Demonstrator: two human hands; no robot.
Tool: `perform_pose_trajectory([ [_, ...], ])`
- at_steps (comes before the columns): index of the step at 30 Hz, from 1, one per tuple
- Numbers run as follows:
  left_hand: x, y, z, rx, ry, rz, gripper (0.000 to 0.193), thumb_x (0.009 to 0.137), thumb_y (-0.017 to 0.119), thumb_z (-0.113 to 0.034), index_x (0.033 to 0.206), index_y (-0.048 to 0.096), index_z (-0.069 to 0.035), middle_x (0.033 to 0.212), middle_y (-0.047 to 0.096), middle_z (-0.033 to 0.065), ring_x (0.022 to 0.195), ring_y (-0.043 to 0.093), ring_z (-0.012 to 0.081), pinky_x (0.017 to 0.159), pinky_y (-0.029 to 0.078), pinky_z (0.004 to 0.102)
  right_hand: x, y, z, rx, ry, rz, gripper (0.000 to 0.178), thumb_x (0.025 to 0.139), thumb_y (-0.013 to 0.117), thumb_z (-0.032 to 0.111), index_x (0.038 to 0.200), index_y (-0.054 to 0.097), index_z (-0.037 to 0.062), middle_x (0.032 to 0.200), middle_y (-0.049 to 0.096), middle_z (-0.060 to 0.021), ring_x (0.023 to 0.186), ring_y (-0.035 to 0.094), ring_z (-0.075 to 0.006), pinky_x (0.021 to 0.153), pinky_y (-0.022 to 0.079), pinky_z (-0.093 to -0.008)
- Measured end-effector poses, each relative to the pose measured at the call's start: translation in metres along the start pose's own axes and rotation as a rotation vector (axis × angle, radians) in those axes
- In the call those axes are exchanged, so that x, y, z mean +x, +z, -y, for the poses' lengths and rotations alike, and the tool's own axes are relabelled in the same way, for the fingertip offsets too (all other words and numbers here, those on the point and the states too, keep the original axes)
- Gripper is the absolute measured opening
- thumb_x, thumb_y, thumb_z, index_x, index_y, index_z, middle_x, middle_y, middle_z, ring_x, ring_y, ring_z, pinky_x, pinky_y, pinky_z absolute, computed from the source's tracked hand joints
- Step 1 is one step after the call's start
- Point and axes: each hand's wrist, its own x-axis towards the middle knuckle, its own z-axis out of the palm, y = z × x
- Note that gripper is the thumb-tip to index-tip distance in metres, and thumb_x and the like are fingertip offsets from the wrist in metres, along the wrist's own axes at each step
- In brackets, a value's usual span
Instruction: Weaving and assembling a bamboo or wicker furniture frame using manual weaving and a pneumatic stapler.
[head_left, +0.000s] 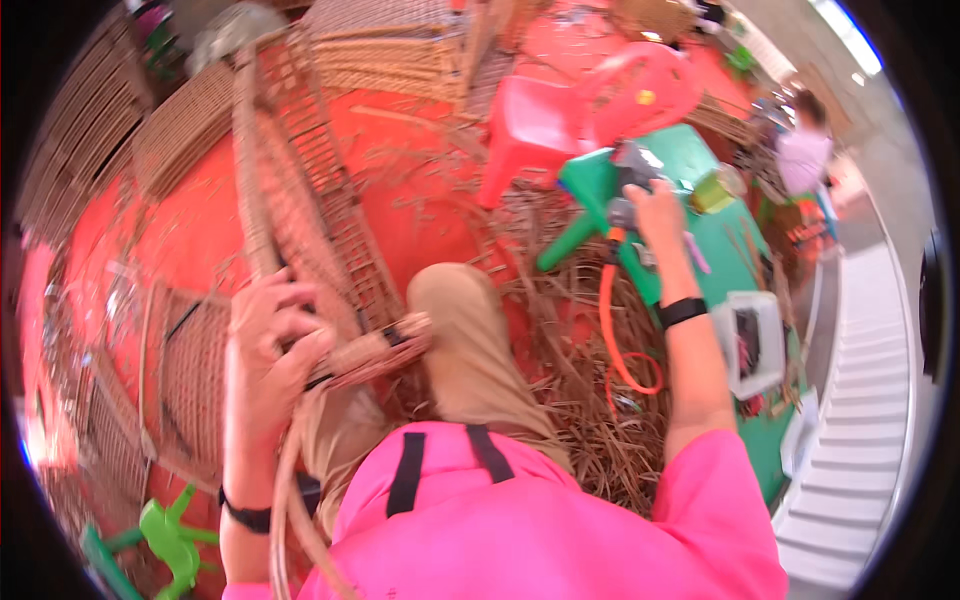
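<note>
My left hand (275, 335) is closed round the near end of a long woven wicker frame (330, 215), which runs from my lap toward the far left. A bundled wicker end (375, 350) lies across my thigh beside the fingers. Loose cane strips (290, 490) hang along my left forearm. My right hand (655, 210) reaches forward to the right, its fingers round a dark grey pneumatic nail gun (632, 165) at the green table. An orange air hose (607, 300) hangs from the gun's grip end. Blur hides the exact finger placement.
Beyond the green table (735, 240) stands a red plastic chair (540, 125). A white bin (750, 340) sits on the table's right side. Cane scraps (570, 370) cover the floor by my right leg. Wicker panels (195, 380) lie left; another person (803, 150) is far right.
</note>
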Motion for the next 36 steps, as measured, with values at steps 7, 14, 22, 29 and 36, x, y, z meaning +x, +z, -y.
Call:
perform_pose_trajectory([
  [7, 0.002, 0.002, -0.001, -0.035, -0.02, 0.027, 0.01, 0.078, 0.073, -0.013, 0.077, 0.073, -0.003, 0.122, 0.064, 0.0067, 0.137, 0.039, 0.0299, 0.113, 0.03, 0.0429, 0.05, 0.062, -0.003, -0.29, 0.187, 0.294, 0.074, 0.081, 0.071, 0.043, 0.124, 0.042, -0.0095, 0.114, 0.064, -0.0346, 0.114, 0.062, -0.0441, 0.097, 0.049, -0.0512],
  [14, -0.004, 0.002, 0.009, -0.08, 0.015, 0.03, 0.012, 0.08, 0.073, -0.014, 0.077, 0.073, -0.003, 0.123, 0.063, 0.0077, 0.137, 0.039, 0.0303, 0.113, 0.029, 0.0462, 0.062, 0.045, -0.064, 0.19, 0.081, 0.156, 0.058, 0.07, 0.068, 0.014, 0.121, 0.052, -0.0072, 0.103, 0.066, -0.0248, 0.094, 0.066, -0.0379, 0.087, 0.051, -0.0422],
  [22, -0.008, 0.005, 0.014, -0.059, 0.035, -0.014, 0.012, 0.079, 0.074, -0.014, 0.075, 0.072, -0.003, 0.123, 0.063, 0.0081, 0.136, 0.04, 0.0313, 0.113, 0.029, 0.047, -0.066, -0.194, 0.105, 1.238, 0.014, 0.571, 0.054, 0.079, 0.071, 0.013, 0.127, 0.05, -0.0021, 0.109, 0.06, -0.0109, 0.091, 0.061, -0.0168, 0.078, 0.052, -0.0283],
  [29, -0.011, 0.007, 0.016, -0.069, 0.035, -0.085, 0.01, 0.079, 0.073, -0.013, 0.076, 0.072, -0.003, 0.122, 0.063, 0.0089, 0.135, 0.041, 0.0311, 0.112, 0.03, 0.0471, -0.133, -0.252, 0.237, 0.728, 0.142, 1.107, 0.039, 0.064, 0.082, -0.001, 0.098, 0.063, 0.003, 0.08, 0.062, -0.0016, 0.065, 0.057, -0.0089, 0.057, 0.047, -0.0256],
  [36, -0.014, 0.011, 0.021, -0.13, 0.033, -0.095, 0.013, 0.079, 0.072, -0.015, 0.078, 0.073, -0.002, 0.123, 0.063, 0.0064, 0.137, 0.04, 0.028, 0.113, 0.029, 0.0454, -0.137, -0.264, 0.292, 0.529, -0.03, 1.274, 0.035, 0.069, 0.083, 0.002, 0.098, 0.063, 0.0024, 0.079, 0.061, 0.0, 0.07, 0.055, -0.0082, 0.063, 0.046, -0.0255],
])
